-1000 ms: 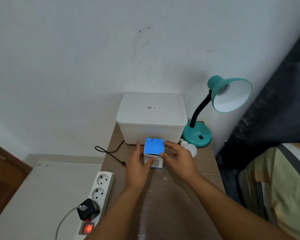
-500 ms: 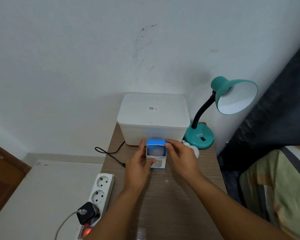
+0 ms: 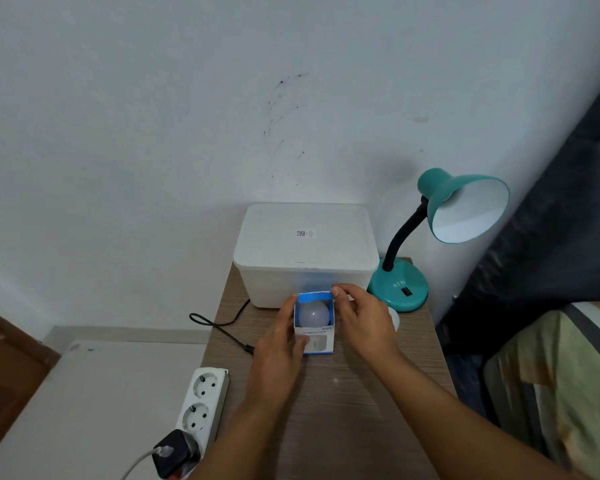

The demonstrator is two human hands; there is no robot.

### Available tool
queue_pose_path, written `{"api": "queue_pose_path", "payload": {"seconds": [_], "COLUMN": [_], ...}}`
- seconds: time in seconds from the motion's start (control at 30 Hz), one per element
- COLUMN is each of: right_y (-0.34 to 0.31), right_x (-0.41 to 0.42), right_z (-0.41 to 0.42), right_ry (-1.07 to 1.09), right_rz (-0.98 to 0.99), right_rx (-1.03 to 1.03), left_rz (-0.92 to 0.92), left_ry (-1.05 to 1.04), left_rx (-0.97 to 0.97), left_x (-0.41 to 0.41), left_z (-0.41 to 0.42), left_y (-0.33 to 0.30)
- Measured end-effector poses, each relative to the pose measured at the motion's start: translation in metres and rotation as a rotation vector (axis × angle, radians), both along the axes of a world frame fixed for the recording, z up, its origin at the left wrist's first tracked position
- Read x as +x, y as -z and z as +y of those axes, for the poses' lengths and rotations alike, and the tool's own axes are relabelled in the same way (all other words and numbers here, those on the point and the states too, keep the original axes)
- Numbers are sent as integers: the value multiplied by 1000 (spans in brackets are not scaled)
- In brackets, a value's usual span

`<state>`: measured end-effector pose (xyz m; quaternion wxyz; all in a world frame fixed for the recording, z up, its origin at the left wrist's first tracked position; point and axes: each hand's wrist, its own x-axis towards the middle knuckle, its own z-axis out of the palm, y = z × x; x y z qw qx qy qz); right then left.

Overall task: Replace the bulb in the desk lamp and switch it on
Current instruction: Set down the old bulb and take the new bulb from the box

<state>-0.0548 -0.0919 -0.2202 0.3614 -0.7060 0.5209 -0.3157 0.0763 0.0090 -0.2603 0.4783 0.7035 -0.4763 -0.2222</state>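
Observation:
A small blue and white bulb box point(image 3: 317, 342) stands on the wooden table point(image 3: 343, 403) with its top flap folded back. Inside it a white bulb point(image 3: 313, 314) shows. My left hand point(image 3: 278, 348) grips the box's left side. My right hand point(image 3: 361, 322) pinches the open blue flap at the box's far right corner. Another white bulb point(image 3: 394, 318) lies on the table behind my right hand, mostly hidden. The teal desk lamp point(image 3: 400, 287) stands at the back right, its shade point(image 3: 468, 211) turned to the right with no bulb visible inside.
A white lidded plastic container point(image 3: 305, 251) sits against the wall just behind the box. A black cable point(image 3: 219, 325) runs over the table's left edge. A white power strip point(image 3: 203, 407) with a black plug lies at the lower left. Bedding fills the right.
The box's blue top flap has been lifted and folded back, which uncovers the bulb inside. Both hands stayed on the box.

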Motion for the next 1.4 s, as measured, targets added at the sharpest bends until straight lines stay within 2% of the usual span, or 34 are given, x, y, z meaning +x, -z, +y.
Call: {"api": "queue_pose_path", "payload": {"seconds": [0.2,0.4,0.77,0.97,1.2,1.4], "right_y": [2,12,8,2,8,0], "right_x": [-3,0,17,25,18,22], "right_z": [6,8,-13,-17,-10,-9], "right_ry": [-68,-138,-201,-167,-110,-180], "right_rz": [-34,38,389,415,346,412], "right_rx": [84,3,88,125,77,136], "left_rz": [9,-88,-108,-128,-146,-164], "left_ry": [49,99,142,134,128,147], "left_rx": [33,87,119,130,137,143], "left_x": [8,19,27,28,25,27], "left_z": [-3,-10,-18,-21,-21,-21], "left_y": [-5,-11,-10,-9,-11,-12]}}
